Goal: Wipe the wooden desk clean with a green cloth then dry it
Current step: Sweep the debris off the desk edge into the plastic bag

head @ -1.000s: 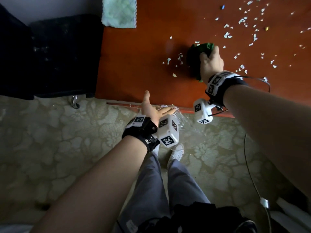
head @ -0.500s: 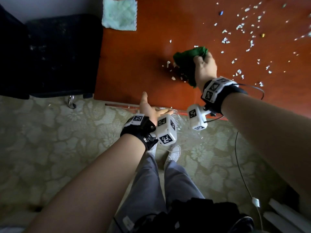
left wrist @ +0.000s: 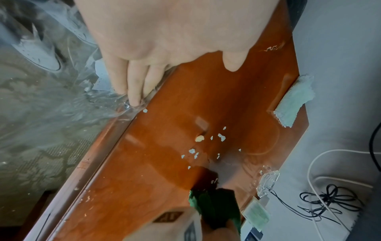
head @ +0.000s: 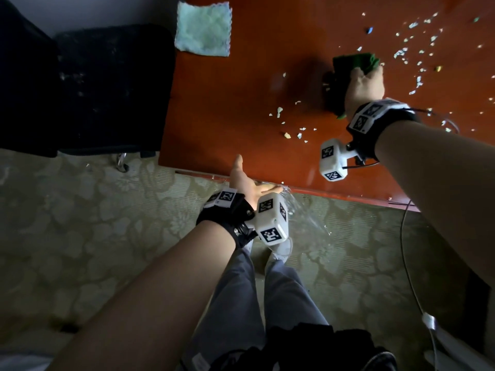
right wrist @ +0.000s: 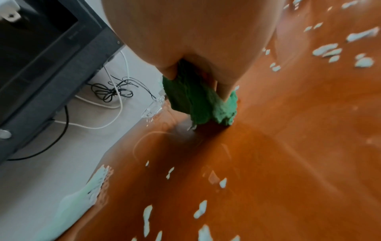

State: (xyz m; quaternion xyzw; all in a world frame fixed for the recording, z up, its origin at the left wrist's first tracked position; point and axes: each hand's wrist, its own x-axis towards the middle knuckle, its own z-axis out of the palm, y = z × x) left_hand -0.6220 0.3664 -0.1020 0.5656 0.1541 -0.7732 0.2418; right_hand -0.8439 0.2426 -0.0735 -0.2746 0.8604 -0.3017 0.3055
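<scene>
Green cloth (head: 355,62), bunched in the right hand's (head: 364,88) grip, has swung back to the upper right of the desk (head: 227,108) for another sweep at the scraps (head: 417,62). Left hand (head: 247,180) stays flat, pinning a clear bag (left wrist: 62,104) at the desk's edge to catch them.

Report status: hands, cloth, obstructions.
Right hand grips green cloth on desk. Left hand holds clear bag at desk edge. Scraps remain; nothing blocking.

Bare forearms, black wrist straps (head: 226,212) w/ white tag-marked cubes (head: 272,219), grey trousers (head: 241,303), prob. white shoes (head: 281,249).
</scene>
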